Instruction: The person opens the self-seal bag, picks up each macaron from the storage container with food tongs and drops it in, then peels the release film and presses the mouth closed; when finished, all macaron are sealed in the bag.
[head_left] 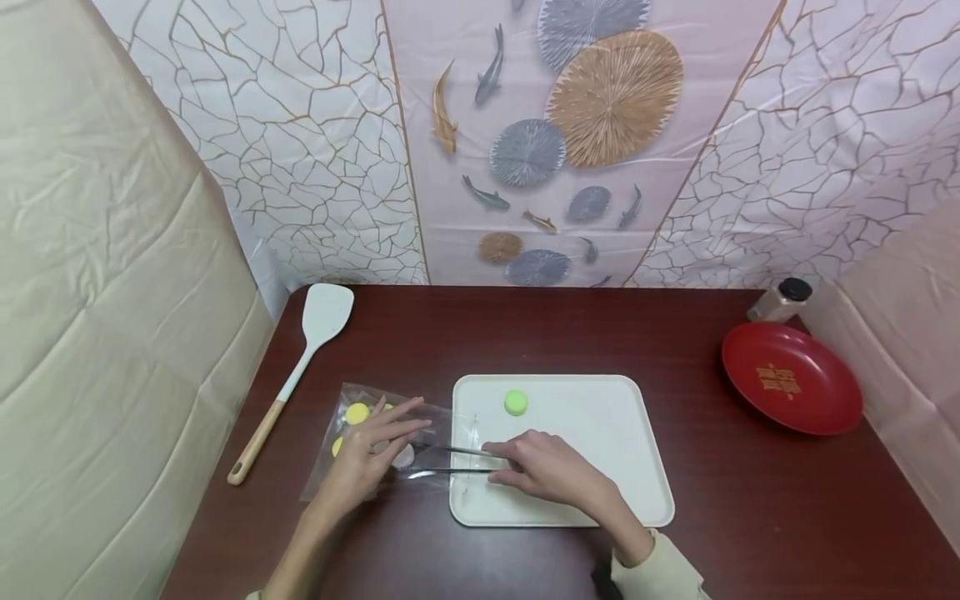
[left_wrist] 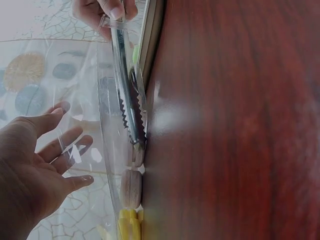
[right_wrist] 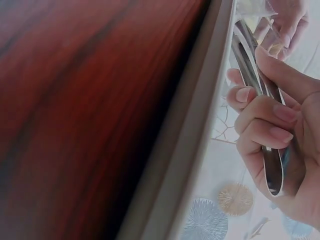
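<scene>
A clear plastic bag [head_left: 431, 412] lies flat on the table, its right end overlapping the white tray [head_left: 607, 442]. Inside are yellow macarons [head_left: 357, 413] and pale greyish macarons [left_wrist: 131, 189]. My left hand [head_left: 360, 454] is over the bag, fingers spread and fairly straight, covering part of it. My right hand [head_left: 551, 468] grips metal tongs [right_wrist: 250, 65] above the tray. The tongs reach through the bag's right end, and their serrated tips are right at a pale macaron. A green macaron [head_left: 516, 402] sits on the tray near its back left.
A white spatula [head_left: 302, 367] with a wooden handle lies at the left. On the far right, a red plate [head_left: 802, 383] leans tilted by a jar [head_left: 780, 302] with a black lid. Patterned cloth hangs behind the table.
</scene>
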